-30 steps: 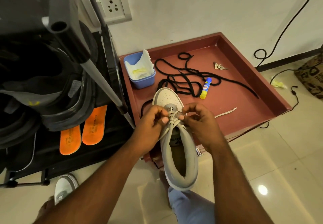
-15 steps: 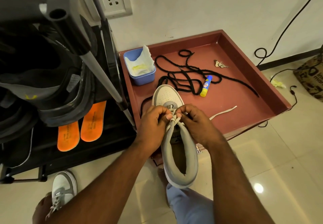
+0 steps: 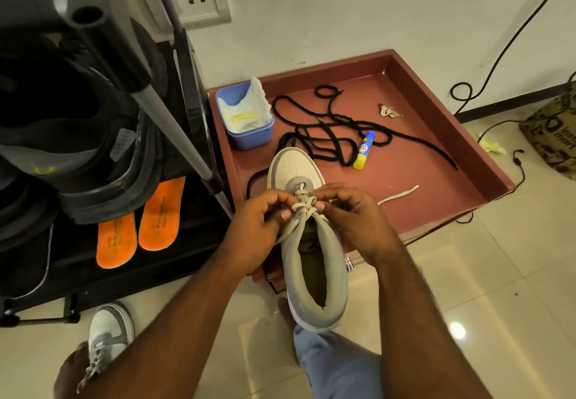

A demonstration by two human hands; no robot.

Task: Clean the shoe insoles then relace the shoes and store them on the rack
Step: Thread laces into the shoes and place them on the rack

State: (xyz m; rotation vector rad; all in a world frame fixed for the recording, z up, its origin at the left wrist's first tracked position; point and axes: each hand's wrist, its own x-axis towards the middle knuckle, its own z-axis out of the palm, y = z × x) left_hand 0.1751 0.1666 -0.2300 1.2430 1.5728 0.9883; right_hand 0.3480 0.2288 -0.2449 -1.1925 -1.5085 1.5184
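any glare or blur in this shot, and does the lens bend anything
Head view: a bright lamp glint sits on the glossy floor tiles; the shoe rack interior is dark, hiding detail; the wide lens bows the rack pole and red tray edges; both hands and the grey shoe look sharp.

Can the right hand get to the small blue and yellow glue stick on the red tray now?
Probably not yet. The right hand pinches the grey lace of the grey and white shoe. Once freed, the path to the glue stick looks clear.
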